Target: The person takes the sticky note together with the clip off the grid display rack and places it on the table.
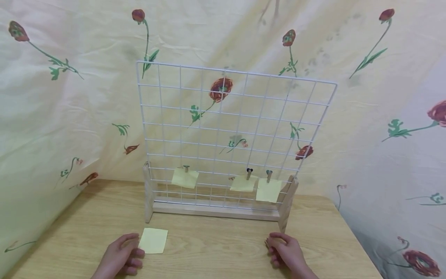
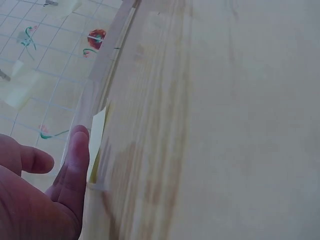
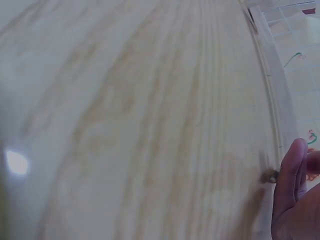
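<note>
3 notes (image 1: 185,179) up; probably picking up loose note (image 1: 153,241).
Left fingers (image 1: 129,236) parted beside it; right fingers (image 1: 279,235) curled at clip (image 3: 271,176), hold unclear. Next probably: lift, fasten to grid (image 1: 247,73).

- Screened-off indoor corner; whether home or workplace, cannot tell.
- Flowered cloth (image 1: 104,100) hangs from nine through twelve to three o'clock.
- Wooden tabletop (image 1: 209,252) at six.
- Wire rack (image 1: 220,112) with clipped notes (image 1: 185,178) toward twelve.

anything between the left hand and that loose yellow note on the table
Nothing visible does. The left hand's grip is right by the left edge of the loose note; the rack stands beyond the note.
</note>
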`<state>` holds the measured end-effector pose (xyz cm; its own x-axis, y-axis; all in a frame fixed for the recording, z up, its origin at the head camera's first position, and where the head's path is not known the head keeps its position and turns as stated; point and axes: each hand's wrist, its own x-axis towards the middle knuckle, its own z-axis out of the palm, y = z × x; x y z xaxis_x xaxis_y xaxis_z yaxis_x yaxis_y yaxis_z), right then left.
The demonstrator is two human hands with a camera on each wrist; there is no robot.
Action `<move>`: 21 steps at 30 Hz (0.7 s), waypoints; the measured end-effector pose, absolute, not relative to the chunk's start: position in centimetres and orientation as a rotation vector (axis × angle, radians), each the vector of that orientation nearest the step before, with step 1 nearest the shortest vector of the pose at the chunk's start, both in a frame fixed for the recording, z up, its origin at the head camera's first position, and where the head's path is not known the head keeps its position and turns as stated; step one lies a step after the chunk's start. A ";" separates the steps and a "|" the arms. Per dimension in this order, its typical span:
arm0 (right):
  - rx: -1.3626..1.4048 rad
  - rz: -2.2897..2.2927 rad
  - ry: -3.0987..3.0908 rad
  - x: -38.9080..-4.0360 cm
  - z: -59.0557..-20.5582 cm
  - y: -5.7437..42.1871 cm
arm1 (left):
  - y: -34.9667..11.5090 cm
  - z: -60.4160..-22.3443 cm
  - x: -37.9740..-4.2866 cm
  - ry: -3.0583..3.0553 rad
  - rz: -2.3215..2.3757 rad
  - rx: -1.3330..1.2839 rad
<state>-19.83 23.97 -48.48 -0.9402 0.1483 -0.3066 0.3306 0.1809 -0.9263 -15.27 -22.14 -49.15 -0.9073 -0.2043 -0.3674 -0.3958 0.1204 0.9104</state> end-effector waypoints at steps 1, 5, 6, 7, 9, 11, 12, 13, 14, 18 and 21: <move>0.464 -1.854 2.311 -19.9 -48.4 23.9 | -22.1 -49.1 -15.3 2.223 1.907 -0.599; 0.435 -1.814 2.377 -20.0 -47.9 23.5 | -21.6 -48.9 -15.5 2.187 1.955 -0.557; 0.426 -1.809 2.388 -20.0 -47.7 23.3 | -21.5 -48.8 -15.6 2.185 1.959 -0.552; 0.418 -1.809 2.395 -20.1 -47.5 23.1 | -21.3 -48.7 -15.7 2.186 1.960 -0.545; 0.394 -1.818 2.407 -20.2 -47.0 22.8 | -21.1 -48.5 -16.0 2.209 1.952 -0.524; 0.364 -1.847 2.396 -20.3 -46.4 22.4 | -20.8 -48.0 -16.3 2.239 1.950 -0.504; 0.352 -1.867 2.386 -20.5 -46.1 22.3 | -20.7 -47.8 -16.5 2.257 1.949 -0.490; 0.333 -1.886 2.380 -20.6 -45.8 22.2 | -20.5 -47.5 -16.6 2.268 1.955 -0.475; 0.318 -1.902 2.377 -20.7 -45.5 22.1 | -20.4 -47.3 -16.8 2.278 1.964 -0.457; 0.257 -1.943 2.371 -21.3 -44.2 22.1 | -19.8 -46.3 -17.5 2.278 2.018 -0.384; 0.226 -1.952 2.369 -21.7 -43.4 22.0 | -19.3 -45.7 -18.0 2.265 2.058 -0.327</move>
<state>-21.70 21.98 -43.44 -0.9872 0.0728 -0.1419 0.1532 0.1857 -0.9706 -17.99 -19.32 -45.73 -0.9755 -0.1137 -0.1884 -0.1984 0.0841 0.9765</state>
